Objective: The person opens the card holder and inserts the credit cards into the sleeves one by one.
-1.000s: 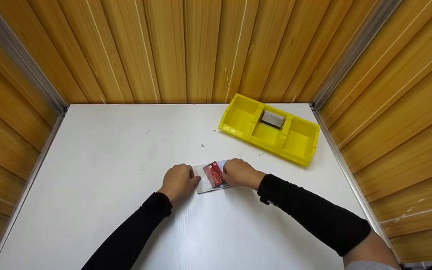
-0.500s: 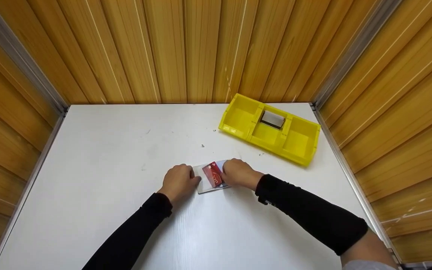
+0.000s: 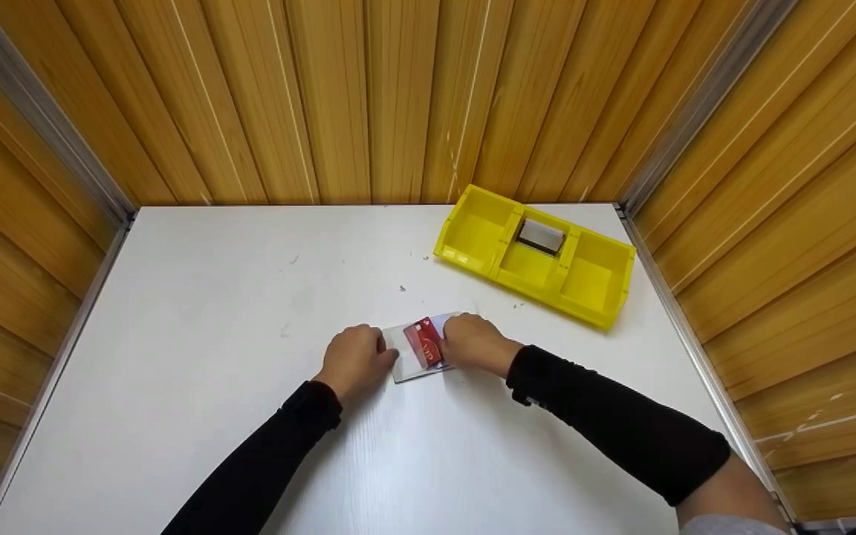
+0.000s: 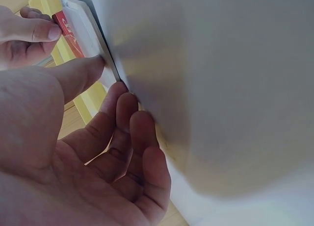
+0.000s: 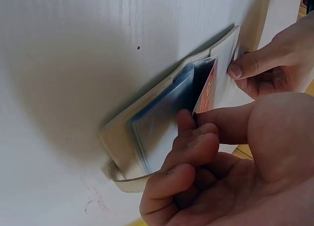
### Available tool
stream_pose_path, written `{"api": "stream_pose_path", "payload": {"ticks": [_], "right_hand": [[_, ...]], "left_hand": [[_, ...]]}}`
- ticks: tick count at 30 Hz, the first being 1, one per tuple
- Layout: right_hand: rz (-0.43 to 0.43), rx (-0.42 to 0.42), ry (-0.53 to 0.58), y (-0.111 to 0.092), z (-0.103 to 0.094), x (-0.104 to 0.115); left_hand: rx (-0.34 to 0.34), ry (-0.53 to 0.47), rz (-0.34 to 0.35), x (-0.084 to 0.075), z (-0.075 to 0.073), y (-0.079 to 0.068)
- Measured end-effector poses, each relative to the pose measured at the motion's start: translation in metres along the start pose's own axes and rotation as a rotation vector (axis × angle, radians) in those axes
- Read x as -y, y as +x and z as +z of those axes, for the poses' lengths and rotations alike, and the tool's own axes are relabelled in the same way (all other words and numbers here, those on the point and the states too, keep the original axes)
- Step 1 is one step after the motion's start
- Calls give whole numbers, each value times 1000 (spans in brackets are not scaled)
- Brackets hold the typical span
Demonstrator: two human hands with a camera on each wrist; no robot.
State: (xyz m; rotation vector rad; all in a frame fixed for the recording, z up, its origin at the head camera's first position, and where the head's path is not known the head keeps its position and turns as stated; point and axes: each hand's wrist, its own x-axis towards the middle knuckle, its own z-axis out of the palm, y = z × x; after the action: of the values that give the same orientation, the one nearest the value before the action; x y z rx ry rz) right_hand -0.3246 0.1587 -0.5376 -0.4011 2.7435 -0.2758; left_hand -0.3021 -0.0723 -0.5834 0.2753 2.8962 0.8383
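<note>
A cream card holder [image 3: 406,369] lies opened out on the white table, with clear plastic sleeves [image 5: 159,123] visible in the right wrist view. My left hand [image 3: 354,362] pinches its left edge, thumb on top and fingertips at the edge below. Between finger and thumb, my right hand [image 3: 476,342] pinches a red card [image 3: 429,343] at its right edge. That card stands tilted at the sleeves; its left part looks paler, as if under clear plastic. How deep it sits in a sleeve I cannot tell. My right hand hides the holder's right end in the head view.
Behind and to the right stands a yellow three-compartment tray [image 3: 491,276]. A small grey-white block with a dark edge [image 3: 542,235] lies in its middle compartment. Wood-patterned panels [image 3: 324,104] enclose the table [image 3: 235,297] at the back and both sides.
The red card has shifted and tilted slightly within my right hand's pinch, and the holder's right part has lifted or shifted a little. My left hand stays in place.
</note>
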Motion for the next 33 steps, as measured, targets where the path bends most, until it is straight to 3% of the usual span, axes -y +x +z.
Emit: {"api": "stream_pose_path", "payload": {"ticks": [15, 22, 33], "right_hand": [[-16, 68, 86, 6, 3, 2], [-89, -2, 66, 9, 10, 1], [-102, -39, 80, 5, 9, 4]], "left_hand": [[-5, 0, 0, 0, 0, 1], [-13, 4, 10, -1, 2, 2], [-35, 1, 28, 1, 2, 1]]}}
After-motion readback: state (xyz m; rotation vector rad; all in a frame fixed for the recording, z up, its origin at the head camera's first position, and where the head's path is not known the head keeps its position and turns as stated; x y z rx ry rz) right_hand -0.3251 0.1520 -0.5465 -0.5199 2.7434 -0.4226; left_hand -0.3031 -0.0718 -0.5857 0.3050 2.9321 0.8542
